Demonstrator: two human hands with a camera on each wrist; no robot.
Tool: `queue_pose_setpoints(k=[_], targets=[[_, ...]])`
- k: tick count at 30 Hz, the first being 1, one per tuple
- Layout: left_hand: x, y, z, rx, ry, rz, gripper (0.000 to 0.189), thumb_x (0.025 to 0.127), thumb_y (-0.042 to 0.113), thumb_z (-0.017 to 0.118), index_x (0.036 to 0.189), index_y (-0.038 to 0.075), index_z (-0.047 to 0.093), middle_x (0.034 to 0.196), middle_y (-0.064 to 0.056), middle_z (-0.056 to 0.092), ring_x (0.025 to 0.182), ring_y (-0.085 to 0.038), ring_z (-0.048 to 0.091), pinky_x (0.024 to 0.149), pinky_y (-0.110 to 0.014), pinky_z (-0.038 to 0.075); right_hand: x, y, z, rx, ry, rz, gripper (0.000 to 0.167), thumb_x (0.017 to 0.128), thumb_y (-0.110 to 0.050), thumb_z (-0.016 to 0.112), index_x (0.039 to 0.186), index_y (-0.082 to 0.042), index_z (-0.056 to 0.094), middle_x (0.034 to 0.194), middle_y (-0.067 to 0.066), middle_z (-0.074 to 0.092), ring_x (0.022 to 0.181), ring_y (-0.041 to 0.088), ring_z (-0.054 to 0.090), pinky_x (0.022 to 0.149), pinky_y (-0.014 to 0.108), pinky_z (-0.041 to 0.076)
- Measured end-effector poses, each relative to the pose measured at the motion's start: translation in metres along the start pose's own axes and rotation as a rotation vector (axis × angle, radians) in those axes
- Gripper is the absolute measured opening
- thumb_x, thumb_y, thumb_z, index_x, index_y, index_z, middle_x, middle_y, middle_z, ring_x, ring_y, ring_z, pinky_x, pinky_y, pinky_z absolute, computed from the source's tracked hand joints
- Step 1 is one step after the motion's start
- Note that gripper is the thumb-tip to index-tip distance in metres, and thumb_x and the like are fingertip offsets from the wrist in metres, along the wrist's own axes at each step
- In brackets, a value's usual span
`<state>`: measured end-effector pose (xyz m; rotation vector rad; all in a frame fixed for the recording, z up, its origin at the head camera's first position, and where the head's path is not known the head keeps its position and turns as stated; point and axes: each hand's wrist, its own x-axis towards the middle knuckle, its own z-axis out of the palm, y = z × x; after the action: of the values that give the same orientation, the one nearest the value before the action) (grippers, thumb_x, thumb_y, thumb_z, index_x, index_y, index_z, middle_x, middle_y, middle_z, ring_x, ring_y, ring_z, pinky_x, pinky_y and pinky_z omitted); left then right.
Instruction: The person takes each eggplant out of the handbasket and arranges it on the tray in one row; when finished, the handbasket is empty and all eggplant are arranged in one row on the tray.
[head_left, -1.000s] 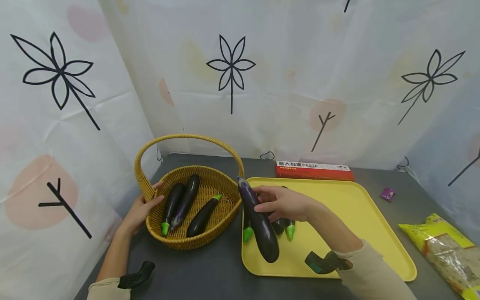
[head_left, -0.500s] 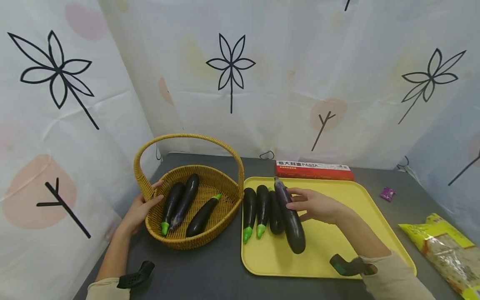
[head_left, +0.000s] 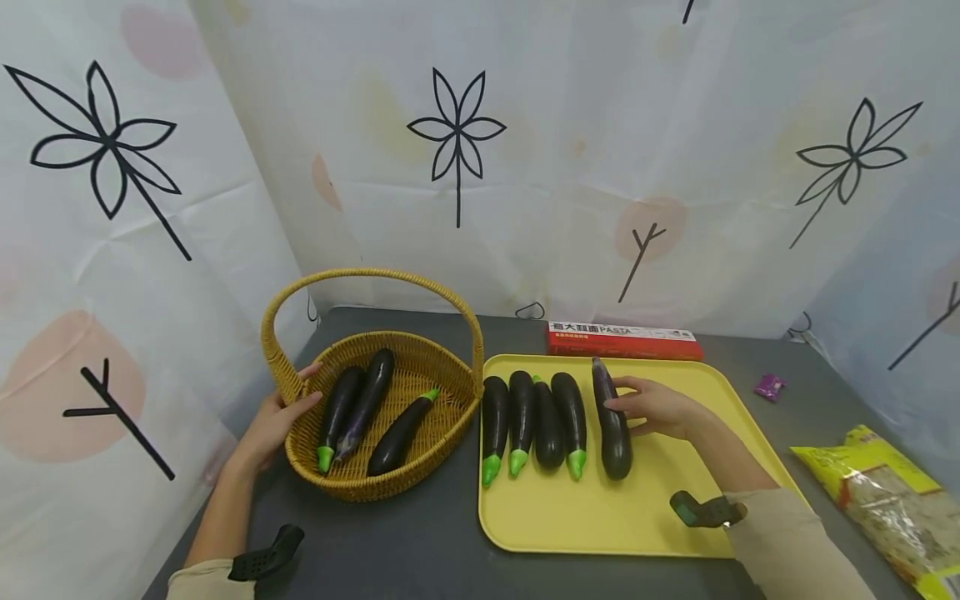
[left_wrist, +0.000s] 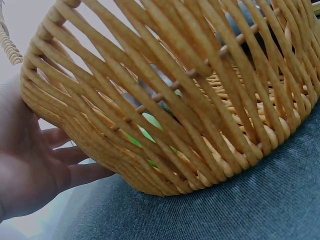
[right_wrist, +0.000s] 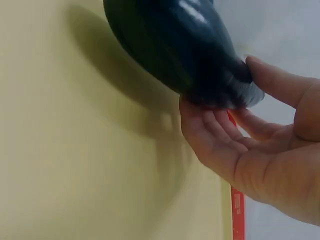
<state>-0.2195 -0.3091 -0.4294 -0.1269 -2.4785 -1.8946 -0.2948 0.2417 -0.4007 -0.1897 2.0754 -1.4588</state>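
My right hand (head_left: pixel 663 408) pinches a dark purple eggplant (head_left: pixel 615 442) between thumb and fingers at its upper part. The eggplant is over the yellow tray (head_left: pixel 562 525), right of a row of several eggplants with green stem ends. In the right wrist view, a shadow lies beside the held eggplant (right_wrist: pixel 170 45). My left hand (head_left: pixel 270 425) holds the left rim of a wicker basket (head_left: pixel 442 458), near the handle's foot, thumb over the edge. From the left wrist, its fingers (left_wrist: pixel 85 172) show against the woven outside. Three eggplants (head_left: pixel 401 433) lie inside the basket.
A red and white pasta box (head_left: pixel 622 342) stands behind the tray. To the right lie a small purple packet (head_left: pixel 770 387) and a yellow clear-windowed bag (head_left: pixel 892 508). The basket's tall handle (head_left: pixel 367 273) arches upward. Patterned cloth (head_left: pixel 540 167) encloses the grey tabletop.
My right hand has carried the eggplant from beside the basket rightward across the tray, lowering it to the right end of the row. The left hand has kept its hold on the basket.
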Motion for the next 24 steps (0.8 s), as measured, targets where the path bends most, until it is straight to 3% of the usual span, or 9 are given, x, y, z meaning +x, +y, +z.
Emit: queue_pose_setpoints(k=[5,13,24], targets=[[0.001,0.0,0.0,0.015,0.002,-0.001,0.062,0.101,0.029,0.05,0.152,0.008,0.022,0.15,-0.025,0.024,0.106,-0.007,0.05,0.078,-0.024,0.048,0.01,0.004,0.001,-0.045,0.064,0.033,0.068,0.096,-0.017,0.059,0.146,0.009,0.02,0.128,0.027,0.05,0.114,0.036,0.052,0.087,0.051,0.047],[0.001,-0.003,0.0,0.001,0.005,0.01,0.061,0.101,0.027,0.05,0.152,0.006,0.023,0.15,-0.025,0.023,0.101,0.002,0.05,0.078,-0.023,0.048,0.018,-0.002,0.012,-0.131,0.131,0.064,0.068,0.093,-0.025,0.063,0.143,0.008,0.029,0.123,0.026,0.054,0.112,0.039,0.053,0.083,0.048,0.05],[0.0,-0.001,0.0,-0.009,-0.005,-0.012,0.062,0.101,0.029,0.049,0.153,0.01,0.021,0.146,-0.028,0.028,0.099,-0.003,0.054,0.076,-0.027,0.05,0.019,-0.001,0.015,-0.161,0.151,0.059,0.056,0.099,-0.026,0.053,0.138,0.01,0.037,0.105,0.019,0.061,0.094,0.026,0.06,0.075,0.042,0.053]])
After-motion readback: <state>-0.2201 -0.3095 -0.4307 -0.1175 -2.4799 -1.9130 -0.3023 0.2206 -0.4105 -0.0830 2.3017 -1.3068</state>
